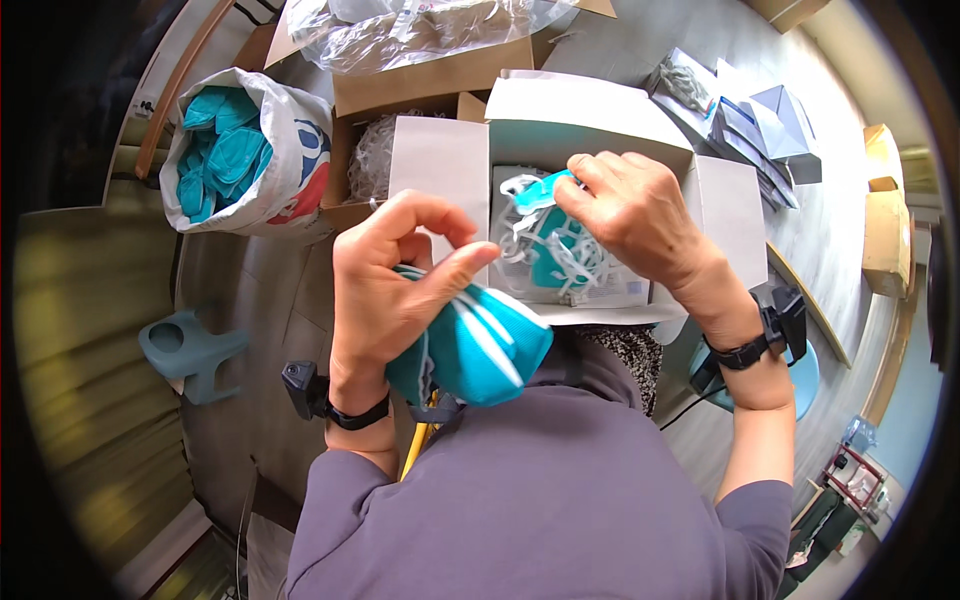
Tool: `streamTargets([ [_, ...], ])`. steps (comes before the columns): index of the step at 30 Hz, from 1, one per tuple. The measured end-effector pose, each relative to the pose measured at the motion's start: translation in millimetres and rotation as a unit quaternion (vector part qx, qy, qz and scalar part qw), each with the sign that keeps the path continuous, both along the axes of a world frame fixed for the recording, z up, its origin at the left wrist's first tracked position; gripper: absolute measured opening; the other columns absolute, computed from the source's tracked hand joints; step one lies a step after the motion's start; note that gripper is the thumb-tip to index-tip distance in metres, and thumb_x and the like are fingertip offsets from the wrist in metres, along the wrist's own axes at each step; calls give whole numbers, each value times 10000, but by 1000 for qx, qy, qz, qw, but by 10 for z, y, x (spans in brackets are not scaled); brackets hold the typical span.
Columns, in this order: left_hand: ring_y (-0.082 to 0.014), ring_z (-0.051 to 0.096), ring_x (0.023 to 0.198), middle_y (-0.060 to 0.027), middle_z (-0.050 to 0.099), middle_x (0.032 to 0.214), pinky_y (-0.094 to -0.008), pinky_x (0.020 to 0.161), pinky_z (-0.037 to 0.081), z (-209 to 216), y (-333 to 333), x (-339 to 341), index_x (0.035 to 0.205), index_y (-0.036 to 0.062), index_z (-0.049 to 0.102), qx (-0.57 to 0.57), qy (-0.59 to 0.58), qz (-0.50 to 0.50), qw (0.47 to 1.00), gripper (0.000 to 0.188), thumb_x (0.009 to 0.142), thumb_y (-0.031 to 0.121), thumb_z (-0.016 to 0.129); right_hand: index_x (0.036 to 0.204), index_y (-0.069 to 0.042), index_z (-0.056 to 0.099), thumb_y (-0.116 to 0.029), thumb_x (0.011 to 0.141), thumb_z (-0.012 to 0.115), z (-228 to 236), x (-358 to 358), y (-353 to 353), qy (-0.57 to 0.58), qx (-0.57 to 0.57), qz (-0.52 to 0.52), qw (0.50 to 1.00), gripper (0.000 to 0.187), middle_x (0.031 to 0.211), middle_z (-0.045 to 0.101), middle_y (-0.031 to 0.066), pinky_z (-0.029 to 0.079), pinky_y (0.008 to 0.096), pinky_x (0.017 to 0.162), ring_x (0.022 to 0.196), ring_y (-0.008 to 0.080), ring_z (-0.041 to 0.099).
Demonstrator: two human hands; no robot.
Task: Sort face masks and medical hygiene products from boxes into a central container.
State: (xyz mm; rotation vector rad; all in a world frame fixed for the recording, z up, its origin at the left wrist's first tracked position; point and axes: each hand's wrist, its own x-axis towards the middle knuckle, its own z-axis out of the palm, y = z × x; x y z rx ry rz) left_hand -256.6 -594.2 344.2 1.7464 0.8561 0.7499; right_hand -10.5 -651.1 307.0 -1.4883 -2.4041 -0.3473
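My left hand grips a small stack of teal folded face masks with white edges, low in front of my chest. Its thumb and forefinger are apart, while the other fingers curl behind the stack. Over an open white carton, my right hand pinches a teal face mask by its edge. White straps hang around that mask. Below, inside the carton, lie more teal masks with tangled white straps. My right fingertips are partly hidden behind the hand.
A white sack full of teal masks stands to the left. Behind the white carton is a brown carton with clear plastic wrap. Flattened grey-blue boxes lie at far right. Stools stand on both sides.
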Motion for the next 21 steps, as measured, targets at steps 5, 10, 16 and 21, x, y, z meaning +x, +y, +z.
streamTargets([
  [5, -56, 405, 535, -9, 639, 802, -222, 480, 352, 43, -84, 371, 1052, 69, 699, 219, 70, -6, 973, 367, 724, 89, 863, 876, -44, 679, -145, 671, 696, 455, 108, -175, 33, 114, 36, 992, 230, 979, 678, 96, 539, 367, 752, 886, 245, 661],
  [10, -155, 475, 518, -55, 621, 750, -288, 496, 410, -77, -191, 634, 946, 43, 641, 235, 93, -65, 965, 210, 813, 109, 789, 931, -23, 682, -59, 661, 684, 407, 91, -255, 141, 94, 66, 983, 272, 1005, 679, 104, 540, 377, 758, 861, 269, 653],
  [16, -37, 527, 592, -29, 633, 747, -225, 529, 433, -177, -289, 728, 933, -4, 607, 47, 112, -45, 992, 119, 893, 54, 703, 1113, -24, 647, 73, 747, 725, 147, 36, -322, 502, 9, -10, 865, 386, 1144, 650, 113, 570, 348, 733, 822, 229, 679],
  [21, -39, 582, 702, -19, 657, 770, -228, 568, 466, -247, -313, 769, 968, -35, 655, -78, -37, -41, 995, 120, 952, 84, 656, 1088, -27, 647, -112, 738, 856, -54, 53, -488, 560, -48, -50, 826, 416, 1007, 644, 86, 527, 313, 708, 812, 185, 646],
])
